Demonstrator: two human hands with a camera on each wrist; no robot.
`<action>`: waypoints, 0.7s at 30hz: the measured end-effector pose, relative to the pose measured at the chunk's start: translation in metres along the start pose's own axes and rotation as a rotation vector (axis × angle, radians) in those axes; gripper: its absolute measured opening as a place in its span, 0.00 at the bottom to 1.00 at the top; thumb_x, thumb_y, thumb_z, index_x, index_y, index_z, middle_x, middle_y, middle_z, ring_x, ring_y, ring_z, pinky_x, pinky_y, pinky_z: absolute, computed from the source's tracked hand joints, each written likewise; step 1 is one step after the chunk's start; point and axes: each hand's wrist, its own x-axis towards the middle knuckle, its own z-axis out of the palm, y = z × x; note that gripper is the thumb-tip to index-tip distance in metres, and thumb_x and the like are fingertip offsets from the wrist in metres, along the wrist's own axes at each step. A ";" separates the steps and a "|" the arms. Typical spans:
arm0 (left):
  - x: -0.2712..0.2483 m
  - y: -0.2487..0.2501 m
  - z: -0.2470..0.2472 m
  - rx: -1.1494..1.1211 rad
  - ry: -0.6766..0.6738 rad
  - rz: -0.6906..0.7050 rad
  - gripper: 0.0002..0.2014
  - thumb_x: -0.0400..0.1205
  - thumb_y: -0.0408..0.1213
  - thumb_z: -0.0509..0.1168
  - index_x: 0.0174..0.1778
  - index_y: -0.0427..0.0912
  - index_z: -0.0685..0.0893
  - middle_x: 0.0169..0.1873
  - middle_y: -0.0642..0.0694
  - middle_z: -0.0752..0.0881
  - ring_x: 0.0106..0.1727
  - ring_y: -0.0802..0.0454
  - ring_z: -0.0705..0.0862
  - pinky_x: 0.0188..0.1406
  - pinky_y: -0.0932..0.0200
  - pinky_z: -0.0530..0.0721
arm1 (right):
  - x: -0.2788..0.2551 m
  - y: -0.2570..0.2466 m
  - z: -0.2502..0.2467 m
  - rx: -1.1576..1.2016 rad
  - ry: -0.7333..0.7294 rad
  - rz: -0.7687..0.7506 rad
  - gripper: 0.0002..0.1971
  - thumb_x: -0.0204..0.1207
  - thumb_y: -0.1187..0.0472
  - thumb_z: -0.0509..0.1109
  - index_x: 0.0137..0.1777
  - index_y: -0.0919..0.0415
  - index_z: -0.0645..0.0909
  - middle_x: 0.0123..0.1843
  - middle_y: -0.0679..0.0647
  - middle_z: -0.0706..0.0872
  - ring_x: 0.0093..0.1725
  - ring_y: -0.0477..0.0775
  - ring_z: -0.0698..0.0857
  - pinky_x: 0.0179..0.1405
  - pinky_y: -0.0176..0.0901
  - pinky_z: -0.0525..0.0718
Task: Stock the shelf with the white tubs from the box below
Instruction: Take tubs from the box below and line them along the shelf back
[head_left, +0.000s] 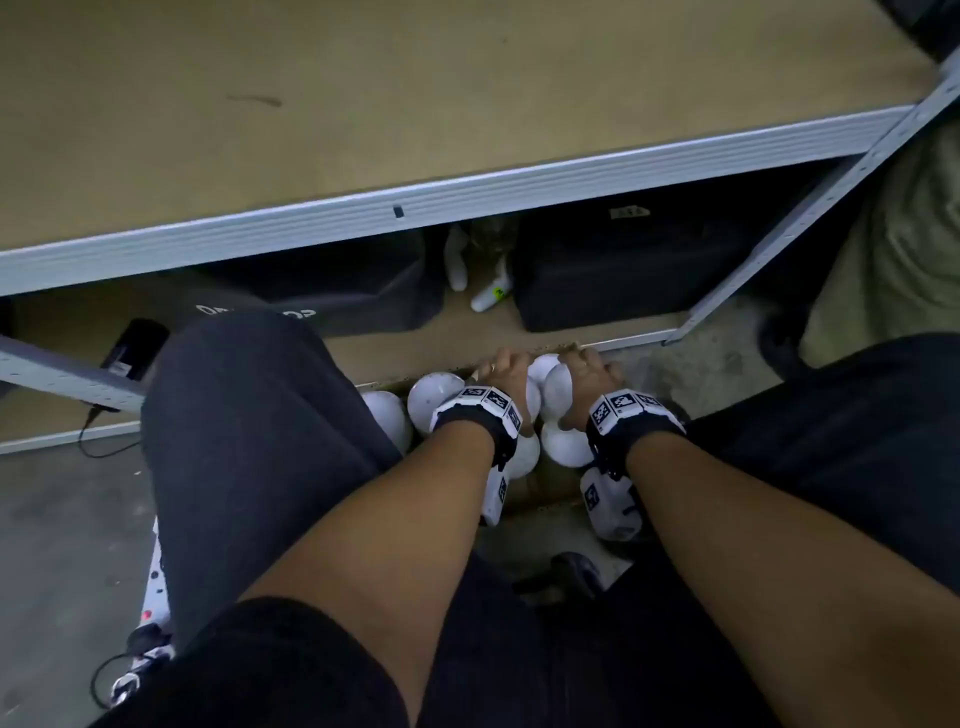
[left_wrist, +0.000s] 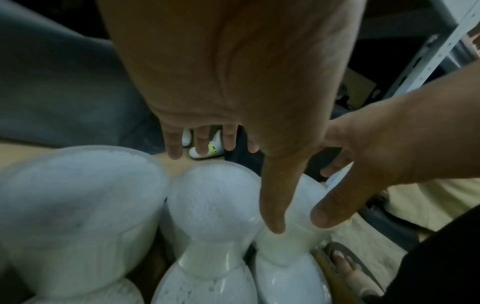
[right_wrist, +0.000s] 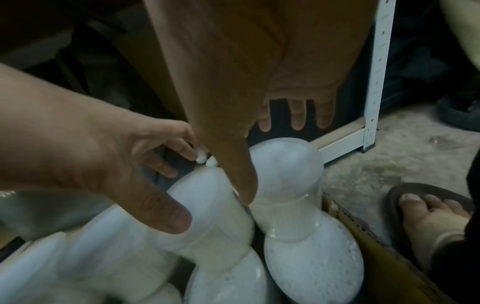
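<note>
Several white pin-shaped tubs stand upright in a cardboard box (head_left: 540, 491) on the floor between my knees. My left hand (head_left: 498, 371) reaches down over the middle tub (left_wrist: 215, 201). Its thumb lies along the tub's right side and its fingers pass over the top. My right hand (head_left: 587, 369) wraps the tub to the right (right_wrist: 285, 174) in the same way, with its thumb (right_wrist: 241, 164) in the gap between the two tubs. The brown shelf board (head_left: 363, 130) above is bare.
The shelf's grey front rail (head_left: 395, 210) and slanted upright (head_left: 810, 208) hang over the box. Under it sit two black bags (head_left: 623, 260) and small white bottles (head_left: 488, 296). A black charger (head_left: 135, 343) lies left. A sandalled foot (right_wrist: 428, 216) is beside the box wall (right_wrist: 363, 236).
</note>
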 end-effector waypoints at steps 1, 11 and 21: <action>0.002 0.001 0.000 0.017 -0.020 -0.002 0.52 0.61 0.46 0.81 0.78 0.50 0.58 0.73 0.45 0.63 0.76 0.38 0.63 0.70 0.42 0.70 | 0.003 0.001 0.001 -0.003 -0.013 0.002 0.54 0.61 0.56 0.82 0.83 0.49 0.51 0.84 0.51 0.48 0.81 0.66 0.58 0.73 0.58 0.71; 0.019 -0.012 0.023 0.081 -0.053 -0.023 0.46 0.64 0.35 0.77 0.75 0.53 0.59 0.73 0.45 0.60 0.75 0.36 0.61 0.70 0.43 0.69 | 0.022 -0.002 0.016 -0.005 -0.031 0.075 0.49 0.61 0.58 0.81 0.78 0.44 0.55 0.81 0.52 0.49 0.78 0.70 0.58 0.71 0.62 0.74; 0.006 -0.007 0.010 -0.011 0.010 -0.030 0.45 0.61 0.35 0.79 0.73 0.48 0.63 0.71 0.46 0.65 0.73 0.39 0.65 0.67 0.47 0.73 | -0.003 -0.006 -0.002 0.031 -0.018 0.088 0.45 0.63 0.63 0.78 0.78 0.46 0.60 0.79 0.51 0.52 0.77 0.69 0.59 0.67 0.62 0.76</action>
